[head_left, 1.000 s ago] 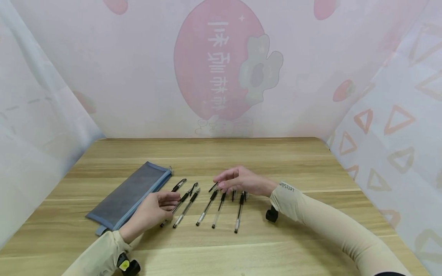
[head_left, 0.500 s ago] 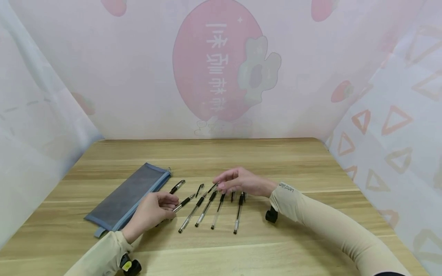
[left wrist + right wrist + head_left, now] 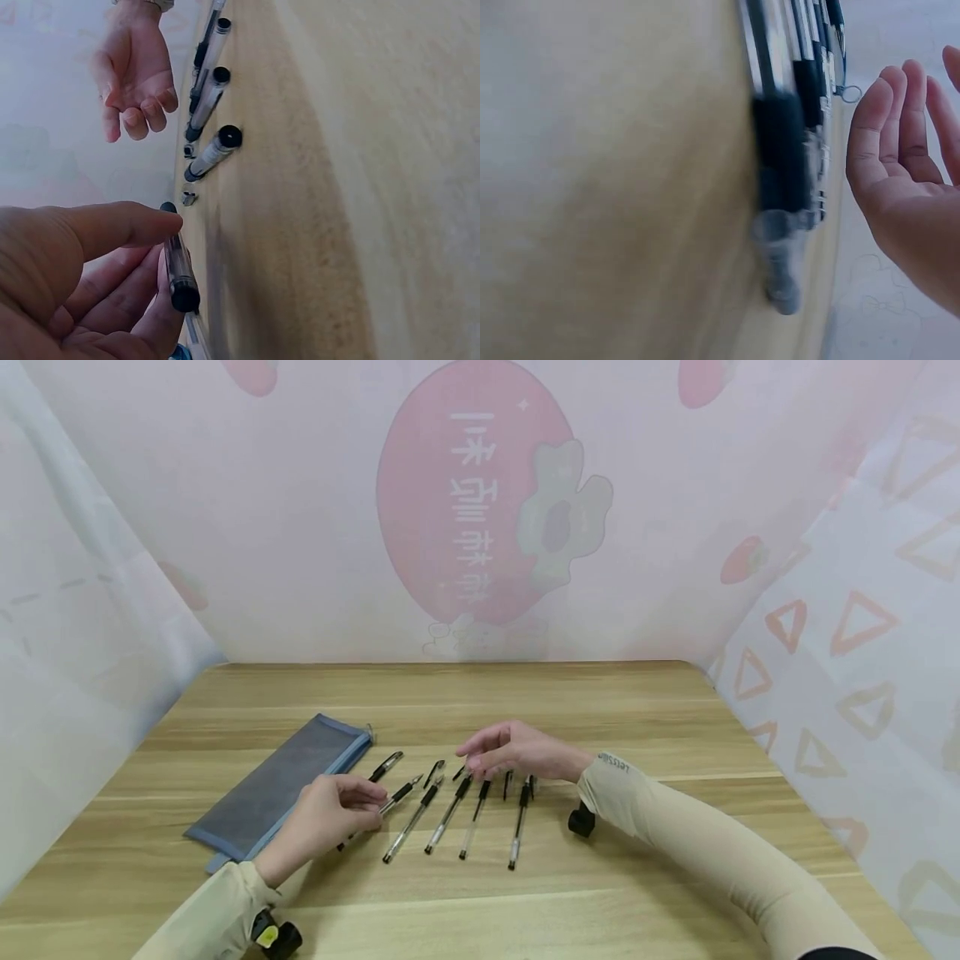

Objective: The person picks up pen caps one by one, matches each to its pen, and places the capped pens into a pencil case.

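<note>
The left hand (image 3: 330,814) has its thumb and fingers (image 3: 124,225) curled round one clear pen (image 3: 178,270), pinching it near the dark end; the pen is lifted a little off the bench (image 3: 465,902) on that side, its far tip slanting towards the row. The hold looks light, on the barrel's smooth part, so from where I stand the pen could roll out of the pinch and drop among the others.

The right hand (image 3: 517,750) holds nothing. Its fingers (image 3: 900,127) are relaxed and nearly straight, hovering just above the caps of the row of pens (image 3: 465,810). I cannot tell whether a fingertip touches any of them. If it comes down carelessly it may nudge a cap and set the round barrels rolling, since they lie close together, nearly parallel, with nothing to stop them.

Two loose dark caps (image 3: 433,771) lie just beyond the row's far ends, near the right fingertips; a sweep of either hand could flick them away. One more dark pen (image 3: 386,765) lies apart, close to the corner of the blue-grey zip pouch (image 3: 281,785), which sits flat on the bench to the left of the left hand. Its opening is not plain to me from here, so I would not trust a blind push towards it.
</note>
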The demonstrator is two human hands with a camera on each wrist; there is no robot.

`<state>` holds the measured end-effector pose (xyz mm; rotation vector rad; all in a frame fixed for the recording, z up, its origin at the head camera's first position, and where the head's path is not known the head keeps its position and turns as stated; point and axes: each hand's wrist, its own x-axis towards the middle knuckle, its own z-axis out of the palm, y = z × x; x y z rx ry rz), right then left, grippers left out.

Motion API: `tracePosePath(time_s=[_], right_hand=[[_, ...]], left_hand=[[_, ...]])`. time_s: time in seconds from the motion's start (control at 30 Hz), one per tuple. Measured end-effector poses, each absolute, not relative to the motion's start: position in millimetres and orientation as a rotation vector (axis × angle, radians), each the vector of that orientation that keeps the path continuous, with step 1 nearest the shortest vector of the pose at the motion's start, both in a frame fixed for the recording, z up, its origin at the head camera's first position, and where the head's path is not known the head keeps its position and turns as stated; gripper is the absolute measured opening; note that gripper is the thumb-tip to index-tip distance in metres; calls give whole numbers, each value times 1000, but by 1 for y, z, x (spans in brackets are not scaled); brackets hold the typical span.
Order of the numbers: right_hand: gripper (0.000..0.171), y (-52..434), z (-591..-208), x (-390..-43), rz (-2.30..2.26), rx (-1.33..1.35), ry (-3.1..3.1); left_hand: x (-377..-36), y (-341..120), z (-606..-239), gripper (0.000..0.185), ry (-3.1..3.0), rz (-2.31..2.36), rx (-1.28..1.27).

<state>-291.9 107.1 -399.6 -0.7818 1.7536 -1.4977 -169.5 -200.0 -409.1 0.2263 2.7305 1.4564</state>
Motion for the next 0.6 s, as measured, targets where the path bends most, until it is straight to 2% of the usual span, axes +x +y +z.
tracePosePath(time_s=[0.3,0.6], right_hand=[[42,99,-391,-314,-1411,-878,1839],[35,88,-391,-336,-1295,-963,1897]], left_hand=[[-167,-203,-401,22,2615,1506,175],[-155,-203,-398,31,2413,1696,98]])
